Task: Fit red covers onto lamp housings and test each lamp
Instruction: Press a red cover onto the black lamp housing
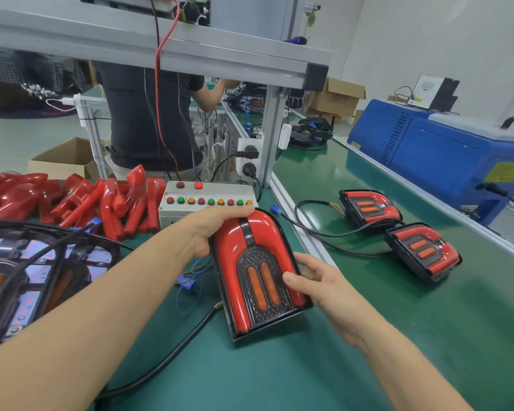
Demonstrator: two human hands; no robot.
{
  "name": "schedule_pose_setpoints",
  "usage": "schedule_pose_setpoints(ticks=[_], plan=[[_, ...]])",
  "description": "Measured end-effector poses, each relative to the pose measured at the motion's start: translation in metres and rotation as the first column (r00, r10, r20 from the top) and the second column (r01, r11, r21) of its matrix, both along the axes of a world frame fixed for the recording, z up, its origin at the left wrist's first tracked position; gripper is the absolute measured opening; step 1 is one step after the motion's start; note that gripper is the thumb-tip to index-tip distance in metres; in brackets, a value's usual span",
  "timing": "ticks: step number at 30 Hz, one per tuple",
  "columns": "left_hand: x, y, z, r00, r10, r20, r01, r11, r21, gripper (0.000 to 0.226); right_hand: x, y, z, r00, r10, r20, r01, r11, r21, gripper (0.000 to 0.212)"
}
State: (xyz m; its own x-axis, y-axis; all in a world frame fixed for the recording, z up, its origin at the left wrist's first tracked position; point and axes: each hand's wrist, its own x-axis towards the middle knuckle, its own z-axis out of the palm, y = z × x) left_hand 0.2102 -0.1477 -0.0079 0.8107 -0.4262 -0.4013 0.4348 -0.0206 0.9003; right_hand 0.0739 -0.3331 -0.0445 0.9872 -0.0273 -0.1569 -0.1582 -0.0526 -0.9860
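A covered lamp [257,272] is gripped at its curved top by the left hand [212,229]. Its right side is pinched by the right hand [318,284]. Loose red covers [80,200] are heaped toward the tabletop's [279,375] far left edge.

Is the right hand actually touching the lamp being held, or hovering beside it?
Touching. In the head view the right hand grips the lamp at its right edge, thumb lying on the red cover, fingers wrapped behind the housing. The left hand holds its top left corner.
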Motion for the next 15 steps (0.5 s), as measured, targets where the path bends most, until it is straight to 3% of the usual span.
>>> schedule_pose_setpoints(ticks=[3, 7, 15], plan=[[0.0, -0.002, -0.001, 0.998, 0.068, -0.004, -0.068, 0.998, 0.01, 0.032, 0.0001, 0.0032, 0.0009, 1.0, -0.004, 0.027, 0.004, 1.0, -0.012, 0.044], [-0.0001, -0.0061, -0.0017, 0.988, 0.1, 0.115, -0.106, 0.993, 0.05, 0.035, -0.002, 0.0064, 0.0003, 0.996, 0.017, 0.09, -0.014, 0.999, -0.044, 0.04], [-0.0032, 0.0005, -0.0074, 0.981, 0.016, 0.195, -0.018, 1.0, 0.011, 0.029, 0.0001, 0.0045, 0.0031, 0.996, -0.002, 0.087, 0.001, 1.0, 0.013, 0.036]])
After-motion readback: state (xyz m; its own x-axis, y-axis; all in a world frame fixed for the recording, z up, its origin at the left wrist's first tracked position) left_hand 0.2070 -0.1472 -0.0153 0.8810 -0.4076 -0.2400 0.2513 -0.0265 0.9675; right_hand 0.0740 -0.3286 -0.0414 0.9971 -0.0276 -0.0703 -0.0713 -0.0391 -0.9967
